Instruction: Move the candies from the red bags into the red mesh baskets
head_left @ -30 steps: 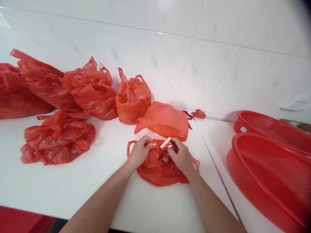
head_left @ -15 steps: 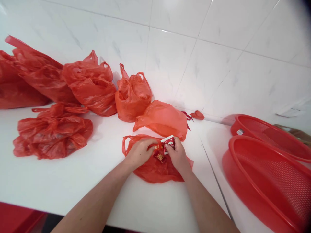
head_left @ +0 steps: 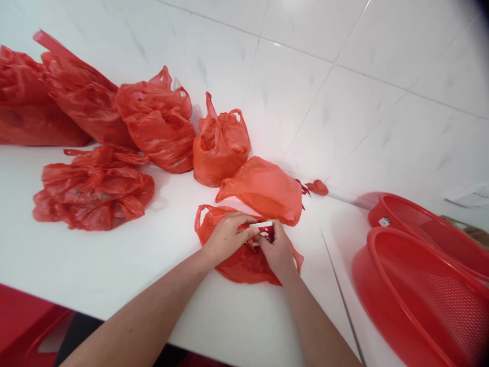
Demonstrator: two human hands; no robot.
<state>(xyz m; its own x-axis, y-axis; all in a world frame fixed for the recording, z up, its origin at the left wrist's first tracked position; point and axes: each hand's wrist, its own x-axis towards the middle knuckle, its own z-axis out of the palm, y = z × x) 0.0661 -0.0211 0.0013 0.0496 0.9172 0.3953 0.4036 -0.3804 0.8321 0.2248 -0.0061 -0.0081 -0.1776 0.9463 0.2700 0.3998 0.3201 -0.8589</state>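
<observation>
My right hand (head_left: 280, 252) grips a small red-and-white packet (head_left: 264, 232) between thumb and fingers, just over an open red plastic bag (head_left: 246, 266) lying flattened on the table. My left hand (head_left: 227, 235) is closed at the packet's left end, its thumb along the white edge and its other fingers partly hidden. Beneath the packet, red wrappers with gold print (head_left: 252, 245) show in part, mostly covered by the hands. One handle loop of the bag sticks up to the left of my left hand.
Behind the hands lies another red plastic bag (head_left: 267, 188). Several filled red bags (head_left: 221, 148) stand along the tiled wall, and a knotted one (head_left: 95, 188) sits at left. Two red plastic baskets (head_left: 405, 300) stand at right. A red scrap (head_left: 318, 187) lies by the wall.
My left hand has moved right onto the packet, which now tilts more level between both hands. The view has shifted slightly, so the bags appear further right.
</observation>
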